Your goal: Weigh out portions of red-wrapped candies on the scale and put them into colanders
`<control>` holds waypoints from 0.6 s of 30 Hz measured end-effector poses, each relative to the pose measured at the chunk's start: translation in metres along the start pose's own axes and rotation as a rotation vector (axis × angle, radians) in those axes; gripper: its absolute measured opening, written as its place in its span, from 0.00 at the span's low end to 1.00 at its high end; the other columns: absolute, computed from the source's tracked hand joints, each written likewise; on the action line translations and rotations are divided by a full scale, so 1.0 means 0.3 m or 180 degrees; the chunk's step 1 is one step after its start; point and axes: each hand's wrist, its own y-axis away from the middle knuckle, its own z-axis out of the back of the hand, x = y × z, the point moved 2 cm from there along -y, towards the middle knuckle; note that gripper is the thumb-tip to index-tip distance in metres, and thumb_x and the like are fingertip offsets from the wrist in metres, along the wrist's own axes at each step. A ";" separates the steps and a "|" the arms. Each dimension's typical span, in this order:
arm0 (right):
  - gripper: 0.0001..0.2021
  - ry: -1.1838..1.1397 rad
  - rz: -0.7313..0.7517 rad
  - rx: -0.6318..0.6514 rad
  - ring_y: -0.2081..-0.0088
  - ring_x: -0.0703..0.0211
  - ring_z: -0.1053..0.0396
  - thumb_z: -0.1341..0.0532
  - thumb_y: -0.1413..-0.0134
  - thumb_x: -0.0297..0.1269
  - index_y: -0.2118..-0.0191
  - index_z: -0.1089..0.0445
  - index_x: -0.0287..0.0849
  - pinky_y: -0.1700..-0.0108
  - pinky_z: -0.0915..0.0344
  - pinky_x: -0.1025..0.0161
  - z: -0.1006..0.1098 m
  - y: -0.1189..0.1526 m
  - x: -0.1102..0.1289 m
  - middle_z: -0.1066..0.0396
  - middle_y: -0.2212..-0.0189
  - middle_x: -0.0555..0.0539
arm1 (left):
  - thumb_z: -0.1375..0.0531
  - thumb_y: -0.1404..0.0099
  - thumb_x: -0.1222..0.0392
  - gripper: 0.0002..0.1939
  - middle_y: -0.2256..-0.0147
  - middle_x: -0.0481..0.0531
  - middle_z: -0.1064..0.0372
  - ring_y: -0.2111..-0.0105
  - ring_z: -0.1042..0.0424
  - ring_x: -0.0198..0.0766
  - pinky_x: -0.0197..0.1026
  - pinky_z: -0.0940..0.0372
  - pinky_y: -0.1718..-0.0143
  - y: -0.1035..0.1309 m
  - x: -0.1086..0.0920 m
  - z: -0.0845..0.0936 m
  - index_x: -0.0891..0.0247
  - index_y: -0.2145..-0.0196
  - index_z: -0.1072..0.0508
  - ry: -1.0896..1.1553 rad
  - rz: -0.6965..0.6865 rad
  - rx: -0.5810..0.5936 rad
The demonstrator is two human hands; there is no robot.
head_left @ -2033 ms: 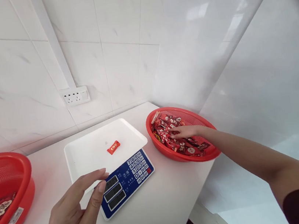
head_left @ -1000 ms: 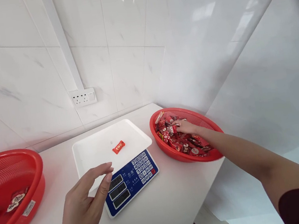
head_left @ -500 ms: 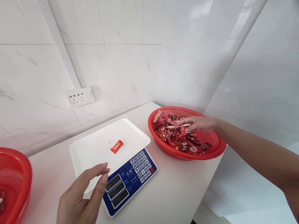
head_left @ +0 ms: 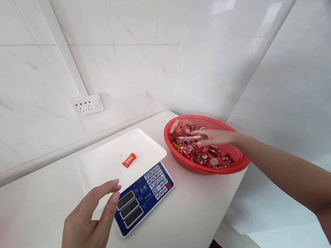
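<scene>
My left hand (head_left: 86,227) hovers at the near left corner of the scale, thumb and fingers a little apart and holding nothing. A white-and-blue digital scale (head_left: 160,200) stands on the table, with one red wrapped candy (head_left: 129,160) on its white pan (head_left: 147,147). To its right, a red plastic basket (head_left: 190,169) holds many small wrapped candies (head_left: 199,158), mostly red. My right hand (head_left: 213,137) reaches into this basket from the right, fingers stretched out over the candies. Its fingertips are slightly blurred, and what they touch is hard to make out.
The white table (head_left: 179,224) meets a marbled tile wall (head_left: 93,72) at the back and a glossy pale panel (head_left: 290,114) on the right. A socket (head_left: 88,105) sits on the wall behind the scale. A faint red blur shows at the left edge.
My right hand has shifted left over the candies, its fingers straighter. The second red basket, at the left before, no longer shows. My left hand and the candy on the pan have stayed put.
</scene>
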 end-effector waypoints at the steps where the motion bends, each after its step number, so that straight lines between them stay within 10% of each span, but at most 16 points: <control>1: 0.40 0.0252 0.0022 0.0198 0.38 0.38 0.51 0.36 0.55 0.48 0.36 0.49 0.50 0.43 0.43 0.48 -0.025 0.001 0.000 0.51 0.36 0.46 | 0.45 0.38 0.47 0.13 0.62 0.47 0.23 0.70 0.23 0.37 0.30 0.37 0.85 0.000 -0.002 -0.001 0.53 0.61 0.26 0.0015 0.0039 0.0033; 7: 0.53 0.1225 -0.0210 0.0348 0.37 0.35 0.53 0.35 0.62 0.34 0.33 0.68 0.51 0.44 0.43 0.49 -0.183 -0.045 -0.059 0.73 0.32 0.44 | 0.45 0.38 0.46 0.14 0.62 0.50 0.24 0.65 0.24 0.41 0.30 0.39 0.86 0.007 -0.039 -0.018 0.54 0.61 0.26 0.0314 0.0445 0.0108; 18: 0.24 0.0833 0.0017 -0.0820 0.55 0.50 0.31 0.43 0.55 0.27 0.48 0.35 0.46 0.54 0.35 0.58 -0.081 -0.046 -0.083 0.30 0.51 0.47 | 0.44 0.39 0.47 0.14 0.64 0.50 0.25 0.62 0.26 0.41 0.29 0.39 0.85 0.010 -0.061 -0.026 0.54 0.60 0.27 0.0478 0.0564 0.0097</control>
